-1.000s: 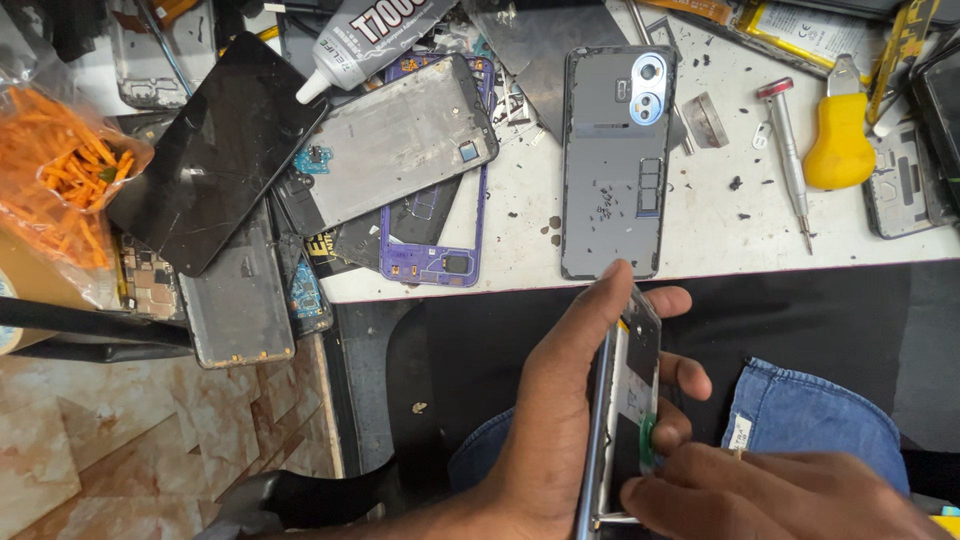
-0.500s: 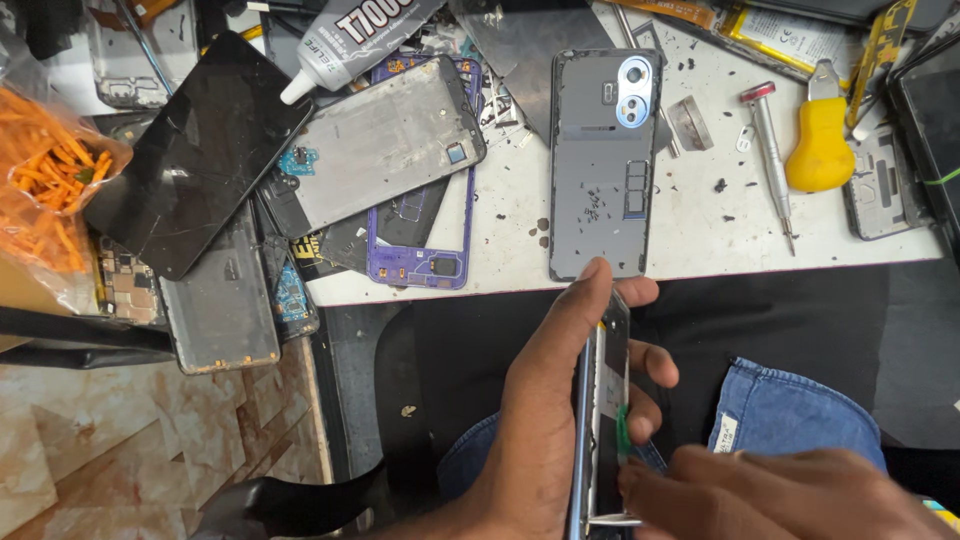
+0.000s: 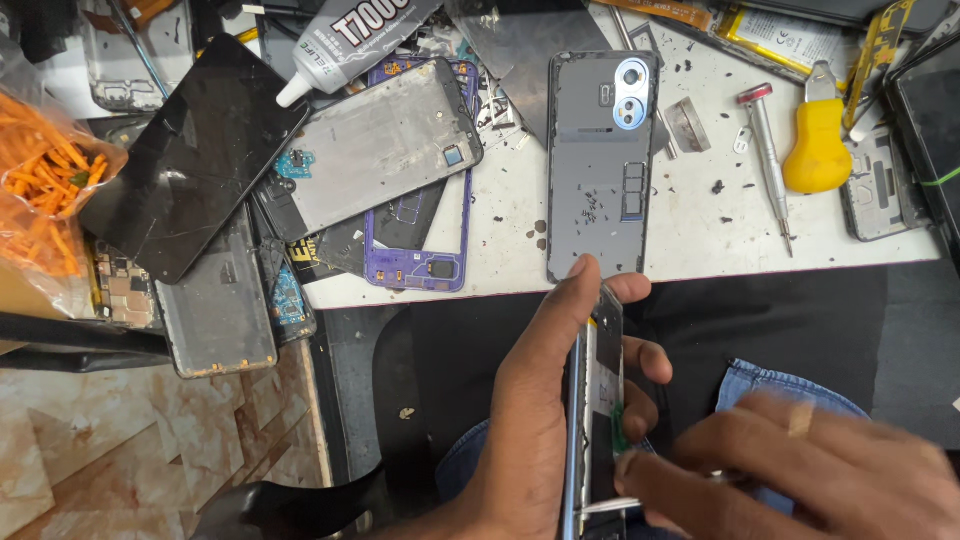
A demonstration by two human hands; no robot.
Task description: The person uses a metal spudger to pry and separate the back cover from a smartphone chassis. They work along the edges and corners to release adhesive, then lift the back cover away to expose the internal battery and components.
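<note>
My left hand (image 3: 545, 400) grips an opened phone (image 3: 596, 400) on edge, below the table's front edge, with fingers wrapped round its far side. My right hand (image 3: 800, 470) lies at the lower right, fingers closed on a thin metal tool (image 3: 612, 506) whose tip touches the phone's lower part. The phone's inner side with a green part faces right. A grey phone back cover (image 3: 600, 170) with a camera ring lies flat on the white table (image 3: 700, 235), just above my left fingertips.
Left on the table lie a cracked black screen (image 3: 190, 150), a grey metal frame (image 3: 375, 150), a purple frame (image 3: 410, 255) and a glue tube (image 3: 350, 40). A screwdriver (image 3: 768, 160) and a yellow tool (image 3: 818, 145) lie right. An orange bag (image 3: 45, 190) sits far left.
The view has shifted slightly. My left hand has tilted the phone a little, and my right hand has slid further left along its lower part.
</note>
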